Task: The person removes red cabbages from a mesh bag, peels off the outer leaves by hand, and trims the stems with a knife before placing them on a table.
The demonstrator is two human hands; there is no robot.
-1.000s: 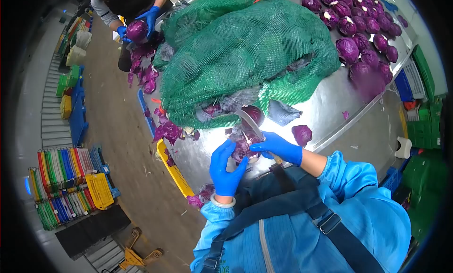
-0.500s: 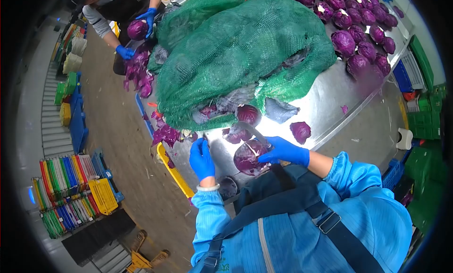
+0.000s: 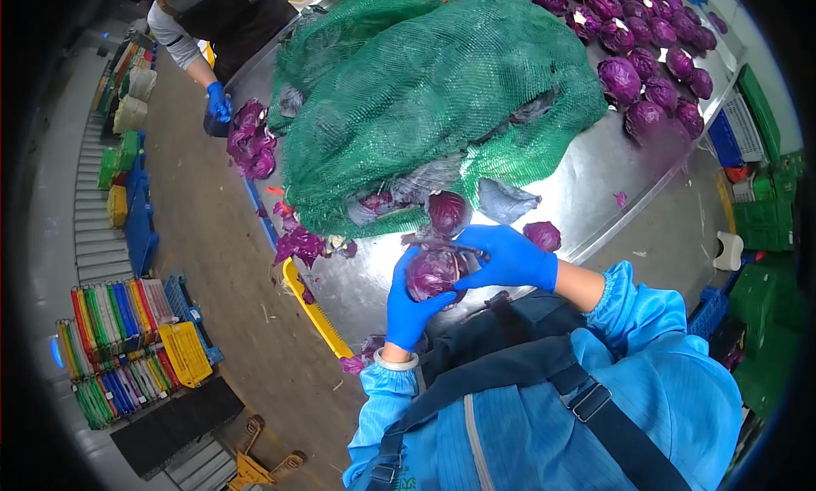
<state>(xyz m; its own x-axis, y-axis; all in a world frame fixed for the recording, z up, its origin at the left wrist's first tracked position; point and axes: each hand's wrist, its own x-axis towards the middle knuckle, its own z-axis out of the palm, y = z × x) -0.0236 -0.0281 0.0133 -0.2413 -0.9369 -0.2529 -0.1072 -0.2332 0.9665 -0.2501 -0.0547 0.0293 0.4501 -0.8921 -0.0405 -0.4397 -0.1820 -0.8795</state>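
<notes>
A red cabbage (image 3: 432, 275) sits in front of my body at the near side of the metal table. My left hand (image 3: 408, 308), in a blue glove, is wrapped round its left and lower side. My right hand (image 3: 510, 260), gloved too, grips a knife (image 3: 452, 246) whose blade, seen nearly edge-on, points left across the cabbage's top. The right fingers also touch the cabbage's right side. Just beyond lies another red cabbage (image 3: 448, 212) at the mouth of a green mesh sack (image 3: 425, 109). A small cabbage piece (image 3: 542, 235) is right of my right hand.
Many red cabbages (image 3: 643, 75) cover the table's far right. Loose leaves (image 3: 299, 243) lie by the left edge, near a yellow plastic edge (image 3: 316, 308). Across the table stands a co-worker, one blue-gloved hand (image 3: 218, 103) low. Coloured crates (image 3: 119, 313) are stacked left.
My left hand has moved right and closed round the cabbage, which has shifted slightly left and up. My right hand has turned the knife flatter. The co-worker's cabbage has gone from view.
</notes>
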